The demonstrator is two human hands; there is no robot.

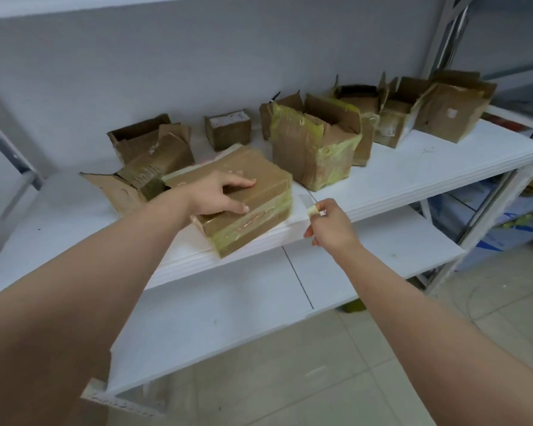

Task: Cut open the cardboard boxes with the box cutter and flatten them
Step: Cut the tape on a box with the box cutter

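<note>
A flat brown cardboard box sealed with clear and yellowish tape (pixel 246 198) lies at the front edge of the white upper shelf board (pixel 413 176), one corner reaching a little past the edge. Its long axis runs from the near left to the far right, slightly turned against the shelf edge. The left hand (pixel 220 195) rests on top of this box with straight, spread fingers, so it presses and does not grip. The right hand (pixel 328 224) is just beside the right end of the box, apart from it, and its fingers are curled around a small box cutter with a pale yellow handle (pixel 310 207). The short grey blade points up and to the left, toward the box, and the tip does not touch the cardboard. Behind the sealed box I count about seven more brown cardboard boxes on the same shelf: two opened ones at the left (pixel 145 149), one small closed box with a white label (pixel 228 129) at the wall, one large opened box with yellow tape (pixel 314 149) in the middle, and about three opened ones at the right (pixel 428 109), standing close together. Below it is a second white shelf board (pixel 259 302).
</note>
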